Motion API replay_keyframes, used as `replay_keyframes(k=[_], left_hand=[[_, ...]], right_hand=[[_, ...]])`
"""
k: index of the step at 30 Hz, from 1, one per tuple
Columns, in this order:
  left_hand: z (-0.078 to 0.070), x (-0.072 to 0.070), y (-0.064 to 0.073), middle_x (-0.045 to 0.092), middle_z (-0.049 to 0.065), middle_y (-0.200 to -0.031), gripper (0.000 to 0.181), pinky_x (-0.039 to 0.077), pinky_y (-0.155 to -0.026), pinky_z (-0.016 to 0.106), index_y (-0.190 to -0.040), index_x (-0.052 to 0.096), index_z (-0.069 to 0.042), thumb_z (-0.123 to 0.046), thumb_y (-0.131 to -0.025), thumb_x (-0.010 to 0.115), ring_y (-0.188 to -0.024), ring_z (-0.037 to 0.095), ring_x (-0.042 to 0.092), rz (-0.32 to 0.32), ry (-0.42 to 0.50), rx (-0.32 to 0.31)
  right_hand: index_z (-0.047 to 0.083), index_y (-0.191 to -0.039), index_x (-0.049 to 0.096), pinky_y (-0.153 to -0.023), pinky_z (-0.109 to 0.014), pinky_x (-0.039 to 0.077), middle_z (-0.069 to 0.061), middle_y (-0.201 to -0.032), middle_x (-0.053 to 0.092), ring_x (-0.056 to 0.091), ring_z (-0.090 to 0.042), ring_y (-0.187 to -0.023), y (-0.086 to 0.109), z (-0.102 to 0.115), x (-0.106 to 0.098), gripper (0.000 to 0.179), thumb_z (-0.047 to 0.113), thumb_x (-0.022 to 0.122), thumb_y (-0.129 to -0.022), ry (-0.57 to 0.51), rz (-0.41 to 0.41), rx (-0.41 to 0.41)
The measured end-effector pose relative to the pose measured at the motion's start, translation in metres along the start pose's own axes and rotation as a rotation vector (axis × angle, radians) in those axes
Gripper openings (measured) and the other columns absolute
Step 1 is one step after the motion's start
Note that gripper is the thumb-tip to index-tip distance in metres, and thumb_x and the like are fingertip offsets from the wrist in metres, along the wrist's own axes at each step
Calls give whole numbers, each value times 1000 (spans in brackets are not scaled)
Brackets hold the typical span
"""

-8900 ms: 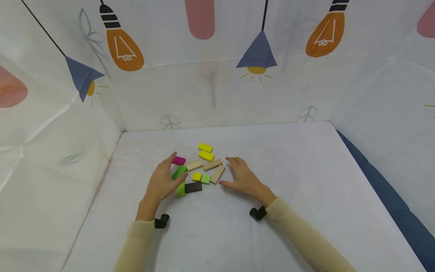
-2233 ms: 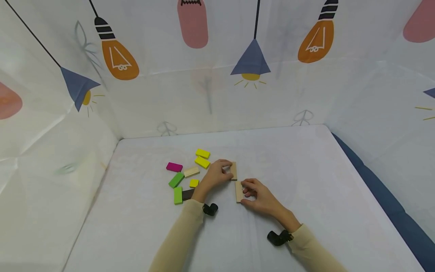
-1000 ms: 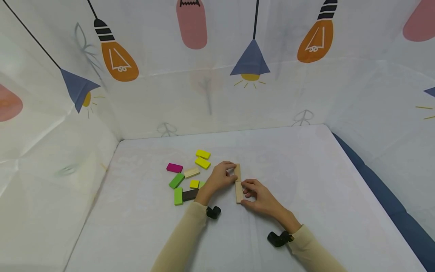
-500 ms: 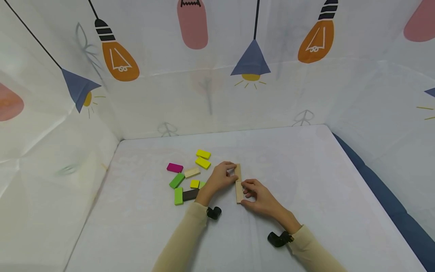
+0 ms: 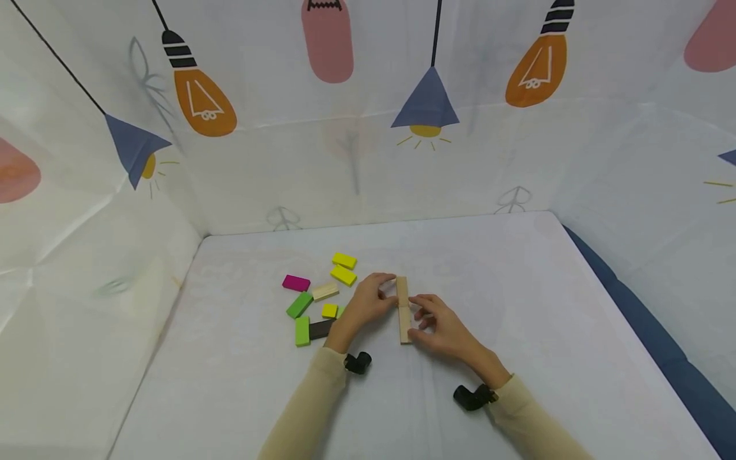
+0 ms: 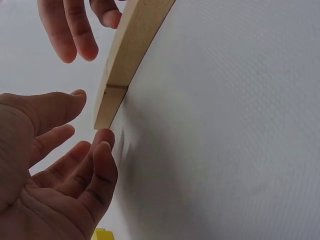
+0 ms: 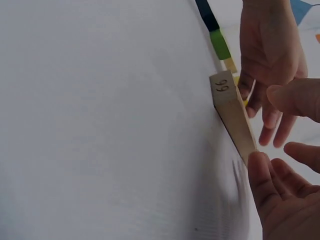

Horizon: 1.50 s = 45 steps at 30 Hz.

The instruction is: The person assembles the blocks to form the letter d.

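Two plain wooden blocks lie end to end in a line on the white table: a far block (image 5: pixel 402 291) and a near block (image 5: pixel 405 326). The near one bears a printed number on its end face in the right wrist view. My left hand (image 5: pixel 370 300) is just left of the far block, its fingers loosely bent and thumb apart from them. To the right of the blocks is my right hand (image 5: pixel 443 326), thumb by the near block's lower end, index fingertip up by the joint. Neither hand's fingers close round a block.
Left of my hands lie loose blocks: two yellow ones (image 5: pixel 344 275), a magenta one (image 5: pixel 296 283), a pale wooden one (image 5: pixel 325 292), green ones (image 5: pixel 299 305), a dark one (image 5: pixel 321 329) and a small yellow one (image 5: pixel 329 311). A printed white sheet (image 5: pixel 368 172) stands behind the table.
Both hands came from the pile with wooden blocks, now lined up to the right. The left hand slid its block against the other, then eased left; the right hand's index finger shifted up.
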<state>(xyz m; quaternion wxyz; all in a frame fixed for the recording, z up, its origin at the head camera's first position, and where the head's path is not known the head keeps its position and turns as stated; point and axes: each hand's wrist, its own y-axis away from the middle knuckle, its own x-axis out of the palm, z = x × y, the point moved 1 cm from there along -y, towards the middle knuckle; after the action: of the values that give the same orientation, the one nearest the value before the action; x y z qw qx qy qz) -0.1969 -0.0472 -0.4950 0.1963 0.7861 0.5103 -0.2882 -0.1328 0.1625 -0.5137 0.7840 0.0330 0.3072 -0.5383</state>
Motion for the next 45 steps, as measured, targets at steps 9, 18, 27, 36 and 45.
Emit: replay_keyframes(k=[9,18,27,36,45], left_hand=[[0,-9,10,58,12,-145,53,57,-78,27,-144,59,-8,-15,-94,75,-89,17,63,-53,25,-23],[2,-21,23,58,9,-146,51,58,-79,30,-143,59,-9,-16,-95,75,-90,16,63,-89,56,-34],[7,-33,32,61,10,-143,53,57,-78,29,-145,58,-8,-16,-95,75,-89,16,64,-148,44,-15],[14,-45,33,60,19,-143,60,59,-83,40,-146,53,-4,-14,-93,77,-110,34,65,-273,66,59],[29,-53,30,57,17,-147,64,48,-107,54,-147,53,-2,-19,-90,79,-132,39,52,-349,46,-6]], right_hand=[[-5,-141,55,-75,-29,56,-22,-133,58,63,-28,-99,-13,-6,-6,64,7,83,-84,80,-4,32],[-1,-139,58,-78,-30,54,-16,-129,62,61,-27,-103,-18,-10,-7,62,8,84,-83,99,-6,43],[0,-136,61,-77,-28,52,-14,-130,63,60,-25,-103,-19,-13,-5,57,10,83,-85,128,15,47],[-1,-135,61,-77,-28,52,-14,-129,64,61,-26,-103,-18,-14,-4,56,10,83,-85,135,29,41],[0,-135,61,-77,-27,51,-13,-124,64,59,-23,-100,-19,-15,0,56,11,84,-85,133,48,24]])
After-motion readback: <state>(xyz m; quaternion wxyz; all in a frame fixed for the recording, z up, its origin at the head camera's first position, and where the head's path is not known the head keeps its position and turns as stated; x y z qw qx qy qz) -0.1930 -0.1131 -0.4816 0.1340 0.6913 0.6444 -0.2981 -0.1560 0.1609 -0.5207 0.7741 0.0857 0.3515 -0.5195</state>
